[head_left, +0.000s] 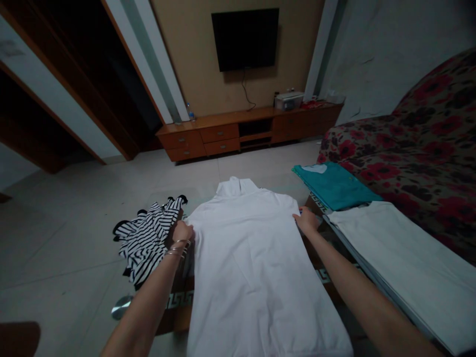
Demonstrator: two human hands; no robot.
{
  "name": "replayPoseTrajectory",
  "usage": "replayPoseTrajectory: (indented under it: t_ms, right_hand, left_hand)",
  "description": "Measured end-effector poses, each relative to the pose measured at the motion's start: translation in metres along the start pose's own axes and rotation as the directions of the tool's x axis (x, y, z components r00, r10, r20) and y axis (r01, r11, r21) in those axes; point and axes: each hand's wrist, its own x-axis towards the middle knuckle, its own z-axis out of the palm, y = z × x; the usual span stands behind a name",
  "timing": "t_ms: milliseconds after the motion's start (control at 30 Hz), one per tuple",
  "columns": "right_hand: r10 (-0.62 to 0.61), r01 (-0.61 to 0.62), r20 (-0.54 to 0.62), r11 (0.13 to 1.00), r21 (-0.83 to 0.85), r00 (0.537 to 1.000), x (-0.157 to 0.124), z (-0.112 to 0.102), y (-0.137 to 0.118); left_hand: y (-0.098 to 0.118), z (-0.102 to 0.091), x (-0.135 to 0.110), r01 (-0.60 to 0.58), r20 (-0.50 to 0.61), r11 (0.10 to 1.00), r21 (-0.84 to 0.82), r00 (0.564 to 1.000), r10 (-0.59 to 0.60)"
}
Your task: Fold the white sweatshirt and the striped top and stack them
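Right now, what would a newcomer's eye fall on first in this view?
Most likely the broad white cloth garment, laid out in the centre, with the left hand and the right hand gripping its opposite edges near the shoulders. Then the crumpled black-and-white striped garment to its left, and the dark red-flowered sofa at the far right.

Single wide view from a camera worn on the person's head, looking forward and down. Nearest is a white shirt (253, 258), cut off by the bottom edge, with the left hand (182, 231) and right hand (308, 221) farther out. Beyond the floor (74, 263), a television (246, 40) shows in the distance, near the top.
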Motion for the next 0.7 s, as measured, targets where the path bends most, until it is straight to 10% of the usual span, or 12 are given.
replayPoseTrajectory:
  t_ms: [433,567,700]
  right_hand:
    - [-0.054,0.055,0.017,0.995,-0.079,0.998,-0.005,-0.014,0.005]
    - [-0.305,0.305,0.000,0.951,-0.048,0.952,-0.021,-0.019,-0.042]
    - [-0.555,0.554,0.195,0.830,0.063,0.809,-0.043,0.009,-0.136]
  left_hand:
    - [0.004,-0.005,-0.041,0.163,-0.140,0.986,0.037,0.978,-0.156]
    - [-0.005,-0.007,-0.046,0.184,-0.080,0.983,-0.017,0.980,-0.185]
    - [-0.019,-0.005,-0.043,0.147,0.051,0.987,-0.067,0.988,-0.144]
